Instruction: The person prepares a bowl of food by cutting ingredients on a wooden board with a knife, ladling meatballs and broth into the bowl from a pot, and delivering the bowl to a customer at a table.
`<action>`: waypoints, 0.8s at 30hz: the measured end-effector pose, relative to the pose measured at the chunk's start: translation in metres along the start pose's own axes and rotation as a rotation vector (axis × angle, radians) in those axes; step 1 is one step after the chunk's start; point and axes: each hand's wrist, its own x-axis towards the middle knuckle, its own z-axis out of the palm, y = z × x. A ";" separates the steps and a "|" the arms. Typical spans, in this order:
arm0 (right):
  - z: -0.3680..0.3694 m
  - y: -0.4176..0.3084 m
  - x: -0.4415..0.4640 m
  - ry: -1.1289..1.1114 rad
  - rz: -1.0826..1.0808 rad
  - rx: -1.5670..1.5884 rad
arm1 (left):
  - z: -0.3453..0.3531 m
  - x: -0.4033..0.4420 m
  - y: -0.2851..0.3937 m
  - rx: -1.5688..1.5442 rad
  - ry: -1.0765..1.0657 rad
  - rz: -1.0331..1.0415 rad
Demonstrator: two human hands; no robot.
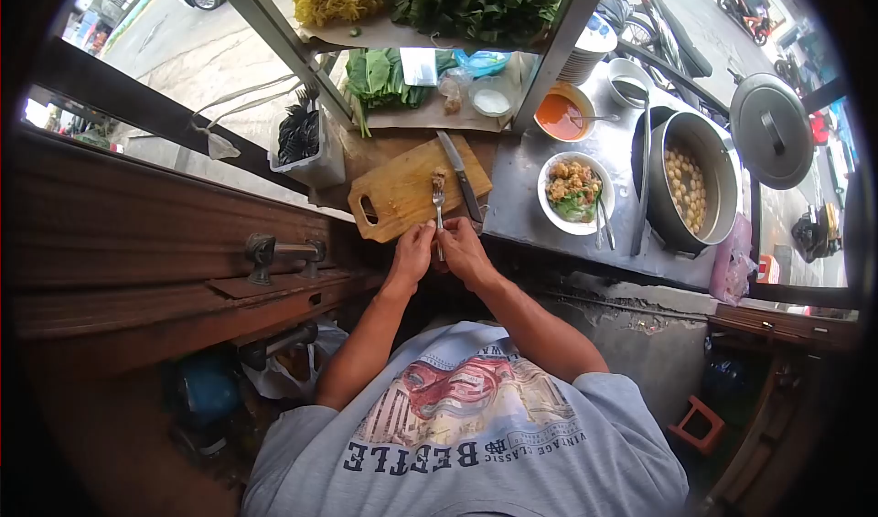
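Note:
A metal fork (pixel 439 204) points away from me over the wooden cutting board (pixel 400 186), with a small brown piece of food (pixel 438 179) at its tines. My right hand (pixel 463 250) is closed on the fork's handle. Right beside it, at the board's near edge, my left hand (pixel 415 250) is closed too; its fingertips are partly hidden, so what it pinches cannot be made out. A knife (pixel 459 175) with a dark handle lies across the board's right side.
On the metal counter stand a bowl of food (pixel 575 193) with cutlery, a bowl of orange-red sauce (pixel 561 119) and a large pot (pixel 686 188) of round pieces. A tub (pixel 311 151) of dark utensils sits left. Leafy greens (pixel 476 5) fill the shelf above.

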 end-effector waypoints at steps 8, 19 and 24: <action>-0.030 -0.052 -0.006 0.325 -0.420 -0.950 | -0.015 0.017 0.003 -0.120 -0.061 -0.092; -0.056 -0.049 0.030 0.355 -0.376 -0.990 | -0.055 0.033 0.013 0.277 0.275 0.373; -0.048 -0.057 0.005 0.296 -0.547 -0.980 | -0.054 0.023 0.030 0.490 0.358 0.466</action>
